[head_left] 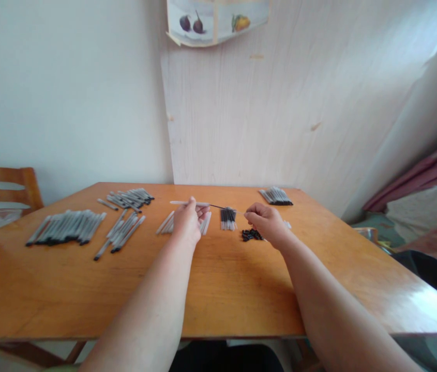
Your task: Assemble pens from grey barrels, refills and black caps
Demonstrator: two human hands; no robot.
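My left hand (187, 221) pinches a clear pen barrel (178, 202), held level above the table. In my right hand (267, 222), the fingertips are closed on the pale end of a thin pen refill (218, 206). The refill's dark end meets the barrel's open right end; how far it reaches inside I cannot tell. Beneath my left hand lie more clear barrels (165, 223), partly covered by it. Between the hands is a row of black-inked refills (227, 219). Small black pen caps (251, 235) are heaped just below my right hand.
On the wooden table (218, 289), pens with black ends (66, 227) lie in a wide row at left. Loose pens (125, 232) and another pile (133, 197) are beside them. A further bundle (276, 195) sits at back right. A chair (28, 191) stands at left.
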